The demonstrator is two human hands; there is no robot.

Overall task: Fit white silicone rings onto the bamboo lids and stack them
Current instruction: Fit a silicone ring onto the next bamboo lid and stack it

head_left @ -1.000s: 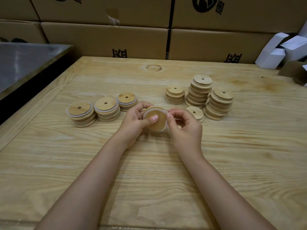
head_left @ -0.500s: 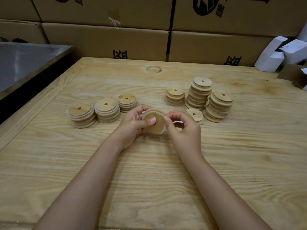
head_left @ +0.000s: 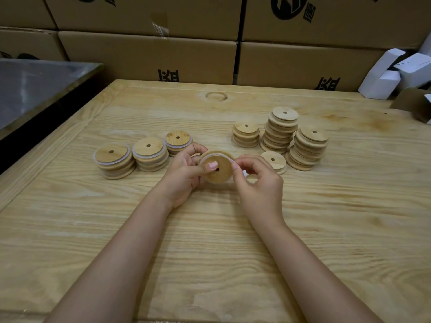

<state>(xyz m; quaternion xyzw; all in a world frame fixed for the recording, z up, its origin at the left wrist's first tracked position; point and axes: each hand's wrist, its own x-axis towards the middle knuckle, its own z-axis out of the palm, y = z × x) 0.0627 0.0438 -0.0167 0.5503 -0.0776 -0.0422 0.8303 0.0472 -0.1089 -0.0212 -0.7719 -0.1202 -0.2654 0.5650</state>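
My left hand [head_left: 186, 176] grips a bamboo lid [head_left: 222, 175] while my right hand [head_left: 260, 185] pinches its white silicone ring [head_left: 215, 155].

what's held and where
Left hand grips a bamboo lid by its rim, thumb on its face; right hand pinches the white ring at the lid's right edge.

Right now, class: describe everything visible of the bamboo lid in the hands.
The bamboo lid is a round wooden disc with a small centre hole, tilted face toward the camera above the table. The left hand grips it, thumb on its face. A white silicone ring runs along its upper rim; the right hand pinches the ring at its right edge.
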